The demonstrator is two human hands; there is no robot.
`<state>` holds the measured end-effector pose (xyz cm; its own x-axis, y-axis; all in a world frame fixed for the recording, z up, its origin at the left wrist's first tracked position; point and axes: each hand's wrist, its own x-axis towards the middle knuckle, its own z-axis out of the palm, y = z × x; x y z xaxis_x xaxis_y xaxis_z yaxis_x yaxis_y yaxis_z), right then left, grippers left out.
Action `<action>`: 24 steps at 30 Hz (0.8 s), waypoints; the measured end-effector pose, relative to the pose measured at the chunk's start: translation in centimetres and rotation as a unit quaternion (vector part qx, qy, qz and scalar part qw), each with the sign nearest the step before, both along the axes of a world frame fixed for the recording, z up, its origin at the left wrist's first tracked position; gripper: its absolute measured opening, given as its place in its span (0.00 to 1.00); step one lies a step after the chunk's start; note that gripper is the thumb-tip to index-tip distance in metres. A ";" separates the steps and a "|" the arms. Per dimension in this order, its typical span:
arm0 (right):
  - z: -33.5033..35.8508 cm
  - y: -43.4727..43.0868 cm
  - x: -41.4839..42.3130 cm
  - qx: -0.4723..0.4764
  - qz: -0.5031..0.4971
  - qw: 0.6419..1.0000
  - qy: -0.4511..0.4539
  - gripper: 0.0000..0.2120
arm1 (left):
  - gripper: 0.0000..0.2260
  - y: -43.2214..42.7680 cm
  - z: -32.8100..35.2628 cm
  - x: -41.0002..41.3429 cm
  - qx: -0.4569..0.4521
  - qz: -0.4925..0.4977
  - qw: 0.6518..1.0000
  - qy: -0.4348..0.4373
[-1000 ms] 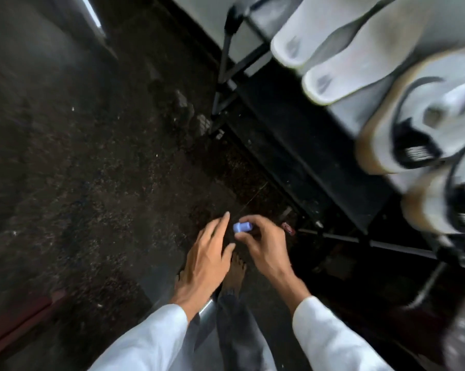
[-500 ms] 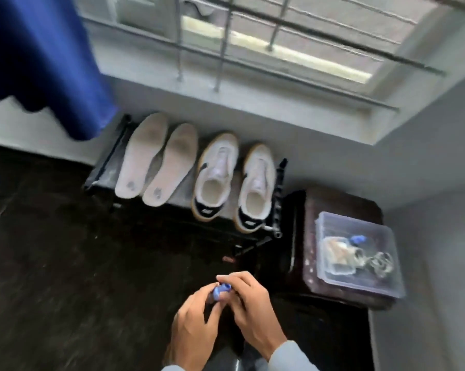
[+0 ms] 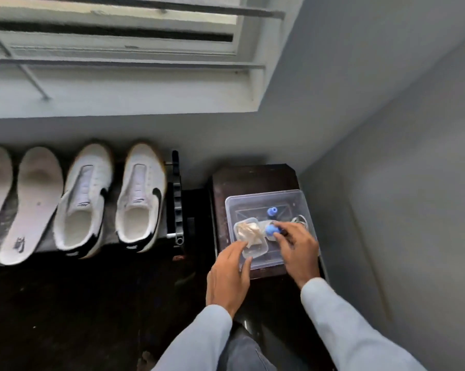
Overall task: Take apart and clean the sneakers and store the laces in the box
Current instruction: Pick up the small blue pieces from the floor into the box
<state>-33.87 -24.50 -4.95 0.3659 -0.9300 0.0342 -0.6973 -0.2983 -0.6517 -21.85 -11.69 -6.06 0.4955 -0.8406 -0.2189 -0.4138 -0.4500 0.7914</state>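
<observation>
Now the right hand (image 3: pixel 297 250) pinches the small blue plastic piece (image 3: pixel 271 231) inside the clear plastic box (image 3: pixel 263 196), no longer before the body in both hands; the left hand (image 3: pixel 230 274) rests straight-fingered at the box's near edge. Also inside: a clear tub of beige cloth (image 3: pixel 248 232) and a pale coil (image 3: pixel 301 219), probably the laces; storing looks nearly done.

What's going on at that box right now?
A person works at the clear box on the dark stand. The right hand holds a small blue piece just inside it, while the left hand touches a small tub of beige cloth. Both sneakers, unlaced, sit beside their insoles on the rack.
</observation>
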 end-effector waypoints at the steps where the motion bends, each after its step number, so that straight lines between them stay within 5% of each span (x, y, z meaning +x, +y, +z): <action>1: -0.5 -1.8 -0.5 -0.008 -0.012 1.000 0.008 0.10 | 0.17 -1.1 -0.3 -0.3 0.007 -0.006 1.000 -0.010; 9: -6.8 -11.4 -2.2 0.081 -0.055 0.989 0.114 0.09 | 0.17 -4.6 -1.7 -1.8 0.040 -0.077 0.995 -0.048; 20: -8.6 -12.9 -1.8 0.074 0.004 0.977 0.202 0.06 | 0.17 -3.6 -2.7 -1.2 0.100 -0.009 0.993 -0.060; 24: -8.2 -13.0 -1.5 0.083 0.009 0.971 0.223 0.12 | 0.17 -3.2 -1.9 -0.3 0.078 -0.009 0.994 -0.081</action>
<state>-35.40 -37.48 -13.17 0.3256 -0.9024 -0.2821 -0.9172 -0.2289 -0.3262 -22.19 -14.88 -7.96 0.5207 -0.8117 -0.2645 -0.5395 -0.5529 0.6350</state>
